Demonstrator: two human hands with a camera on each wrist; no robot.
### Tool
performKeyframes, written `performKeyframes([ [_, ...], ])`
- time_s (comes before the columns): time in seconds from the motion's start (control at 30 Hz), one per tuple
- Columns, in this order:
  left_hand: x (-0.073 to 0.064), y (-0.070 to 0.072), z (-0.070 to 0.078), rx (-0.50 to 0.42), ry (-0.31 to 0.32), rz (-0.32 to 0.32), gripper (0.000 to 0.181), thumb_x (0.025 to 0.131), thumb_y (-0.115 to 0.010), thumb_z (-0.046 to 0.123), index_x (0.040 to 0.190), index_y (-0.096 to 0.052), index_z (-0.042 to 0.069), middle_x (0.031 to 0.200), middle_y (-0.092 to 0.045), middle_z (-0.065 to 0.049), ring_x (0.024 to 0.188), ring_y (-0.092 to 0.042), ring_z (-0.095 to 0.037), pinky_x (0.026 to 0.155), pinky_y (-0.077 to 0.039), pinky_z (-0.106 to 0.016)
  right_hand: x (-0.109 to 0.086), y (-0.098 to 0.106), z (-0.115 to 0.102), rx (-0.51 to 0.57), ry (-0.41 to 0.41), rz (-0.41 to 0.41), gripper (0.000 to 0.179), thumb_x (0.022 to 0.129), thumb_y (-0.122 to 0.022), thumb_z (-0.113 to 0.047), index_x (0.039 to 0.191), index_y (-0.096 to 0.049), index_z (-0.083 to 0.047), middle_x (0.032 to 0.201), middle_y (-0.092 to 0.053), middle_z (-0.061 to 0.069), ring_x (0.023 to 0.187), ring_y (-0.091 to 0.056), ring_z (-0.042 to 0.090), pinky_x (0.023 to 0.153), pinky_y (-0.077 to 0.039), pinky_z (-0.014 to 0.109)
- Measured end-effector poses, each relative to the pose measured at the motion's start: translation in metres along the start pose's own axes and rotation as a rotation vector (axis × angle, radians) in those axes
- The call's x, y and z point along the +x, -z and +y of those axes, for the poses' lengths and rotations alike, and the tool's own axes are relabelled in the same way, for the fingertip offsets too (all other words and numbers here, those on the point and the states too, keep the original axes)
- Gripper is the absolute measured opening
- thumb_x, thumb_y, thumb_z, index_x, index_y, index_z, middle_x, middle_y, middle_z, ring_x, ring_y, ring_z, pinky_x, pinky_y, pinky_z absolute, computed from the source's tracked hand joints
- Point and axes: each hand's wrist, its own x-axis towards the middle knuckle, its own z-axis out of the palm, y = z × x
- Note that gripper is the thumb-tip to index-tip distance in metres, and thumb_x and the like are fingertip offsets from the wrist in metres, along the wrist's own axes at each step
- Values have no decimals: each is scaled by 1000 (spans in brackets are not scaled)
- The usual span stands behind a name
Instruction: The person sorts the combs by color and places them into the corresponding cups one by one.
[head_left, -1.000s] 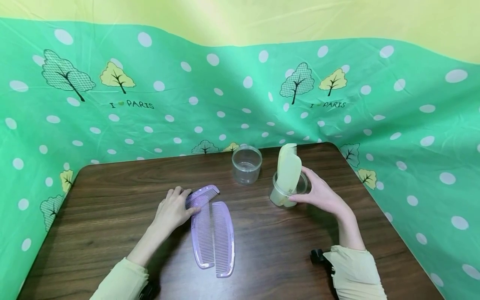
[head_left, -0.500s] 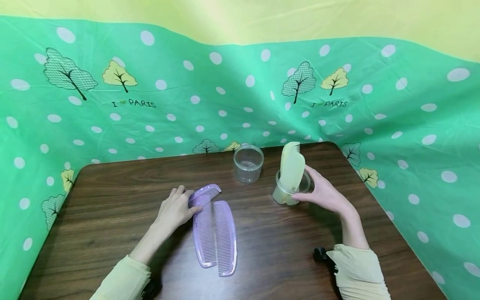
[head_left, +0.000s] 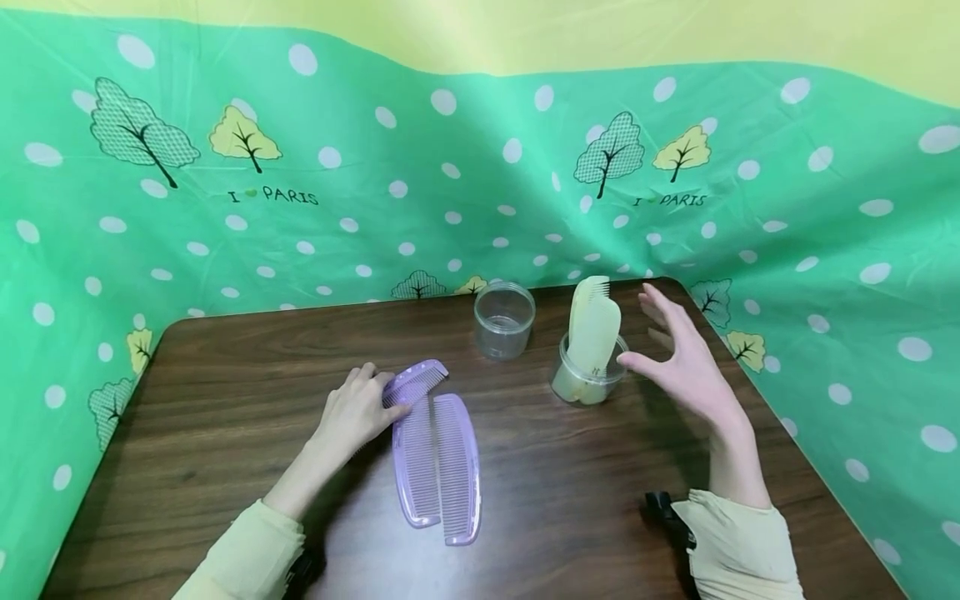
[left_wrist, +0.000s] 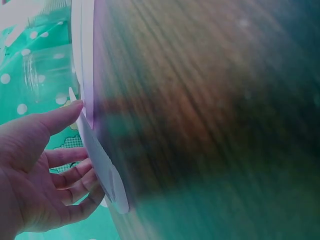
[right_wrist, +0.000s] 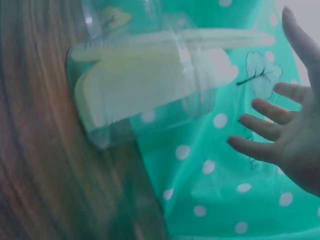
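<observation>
My left hand (head_left: pixel 358 408) holds a small purple comb (head_left: pixel 416 382) between thumb and fingers, as the left wrist view also shows. That comb lies slantwise at the top of two larger purple combs, the left one (head_left: pixel 415 467) and the right one (head_left: pixel 457 471), side by side on the table. Pale yellow-green combs (head_left: pixel 595 333) stand in a clear jar (head_left: pixel 590 390), their upper parts rising above its rim. My right hand (head_left: pixel 686 367) is just right of this jar, fingers spread and nothing in them; the right wrist view shows its palm (right_wrist: pixel 305 145) apart from the jar.
A second clear jar (head_left: pixel 504 325), with nothing in it, stands to the left of the comb jar near the table's back edge. A green dotted cloth (head_left: pixel 337 192) hangs behind and along both sides of the dark wooden table (head_left: pixel 247 367).
My right hand has let go of the comb jar and moved right and up, its fingers spreading. The left hand stays at the small purple comb. The head view has shifted slightly.
</observation>
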Motion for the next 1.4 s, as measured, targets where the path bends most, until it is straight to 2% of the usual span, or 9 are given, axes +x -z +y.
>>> performKeyframes([
  [0.07, 1, 1, 0, 2, -2, -1, 63, 81, -84, 47, 124, -71, 4, 110, -64, -15, 103, -62, -33, 70, -59, -55, 1, 2, -9, 17, 35, 72, 102, 85, -84, -12, 161, -23, -42, 164, -36, 7, 152, -37, 28, 116, -40, 20],
  [0.13, 1, 1, 1, 1, -2, -3, 62, 81, -84, 47, 124, -71, 4, 109, -64, -15, 103, -63, -33, 70, -59, -55, 2, 3, -19, 29, 70, 144, 100, 84, -84, -8, 160, -28, -39, 162, -38, 5, 152, -38, 21, 111, -37, 8],
  [0.27, 1, 1, 1, 0, -3, -9, 62, 81, -84, 47, 124, -71, 4, 108, -64, -14, 101, -62, -32, 69, -58, -54, 5, 4, -40, 53, 154, 268, 97, 80, -85, 1, 158, -37, -31, 159, -42, 3, 149, -40, 8, 117, -38, 16],
  [0.37, 1, 2, 0, -4, -3, -4, 63, 81, -84, 48, 125, -71, 4, 107, -64, -13, 100, -62, -31, 68, -58, -53, 10, 0, -59, 54, 244, 319, 97, 77, -84, 7, 157, -41, -25, 159, -44, 4, 149, -41, 7, 119, -39, 23],
  [0.5, 1, 4, 0, -13, -2, 2, 63, 81, -84, 48, 126, -70, 5, 106, -63, -12, 100, -61, -30, 68, -57, -53, 17, -11, -84, 72, 346, 322, 98, 74, -84, 12, 157, -42, -19, 158, -45, 7, 149, -42, 11, 120, -40, 26],
  [0.63, 0, 7, 0, -25, -4, 5, 63, 81, -83, 47, 127, -70, 6, 108, -63, -11, 102, -61, -30, 69, -57, -53, 23, -28, -102, 95, 379, 297, 99, 73, -86, 10, 157, -42, -18, 157, -46, 5, 148, -44, 16, 120, -41, 31],
  [0.9, -3, 11, 2, -36, -16, 54, 61, 81, -84, 46, 126, -70, 7, 108, -64, -10, 98, -61, -29, 66, -57, -51, 35, -70, -109, 107, 302, 203, 91, 84, -85, -10, 160, -36, -21, 162, -40, 4, 150, -40, 21, 118, -43, 51],
  [1.17, -5, 13, 4, -83, 10, 71, 59, 82, -82, 47, 125, -71, 9, 106, -63, -8, 94, -63, -26, 68, -57, -53, 56, -108, -96, 52, 145, 153, 90, 87, -83, -35, 161, -33, -25, 165, -32, 5, 150, -37, 24, 116, -43, 51],
  [1.4, -6, 19, 4, -100, 22, 86, 59, 83, -81, 49, 126, -71, 10, 109, -64, -8, 96, -65, -26, 70, -58, -54, 72, -128, -87, -6, -26, 76, 99, 84, -82, -46, 163, -27, -20, 168, -25, 13, 157, -27, 31, 123, -32, 58],
])
